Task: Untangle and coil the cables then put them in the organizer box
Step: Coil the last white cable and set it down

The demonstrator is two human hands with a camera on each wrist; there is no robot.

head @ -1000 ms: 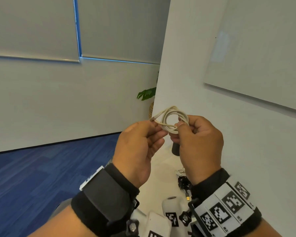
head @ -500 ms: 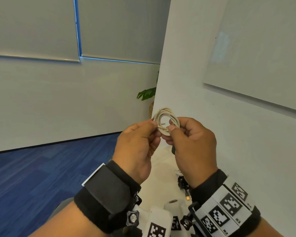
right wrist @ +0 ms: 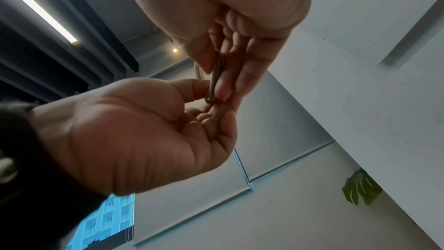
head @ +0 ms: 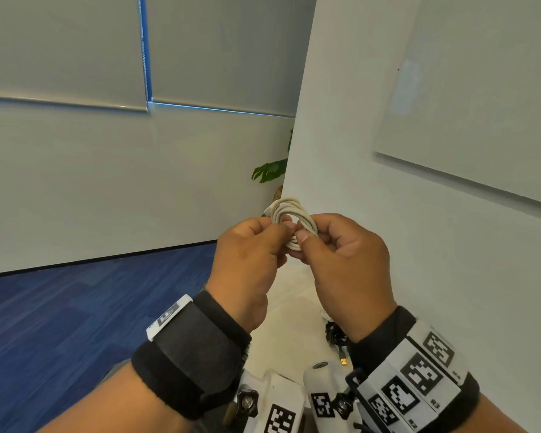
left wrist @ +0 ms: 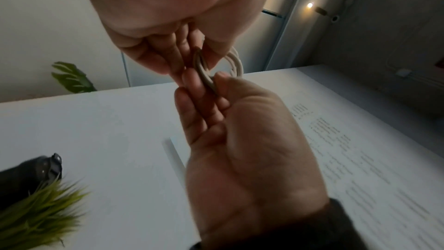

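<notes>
I am sitting at a white table [head: 289, 295] pushed against a pale wall, with blue carpet [head: 75, 307] stretching away to my left and grey roller blinds [head: 60, 48] hanging over the windows ahead. A whiteboard [head: 481, 98] is hanging on the wall to my right, and green plant leaves [head: 270, 170] are peeking out past the wall's corner.

I am holding one white cable [head: 291, 220] up in the air in front of me, above the table. It is wound into a small, tight round coil of several loops, with one plug end sticking out at its upper left.

Both of my hands are pinching it. My left hand [head: 247, 260] is gripping the coil's left side between thumb and curled fingers; my right hand [head: 347, 264] is pinching its lower right edge, thumb pressing against the forefinger.

Lower down on the table, by my right wrist, one dark cable bundle [head: 336, 334] is lying with a gold plug tip showing.
</notes>
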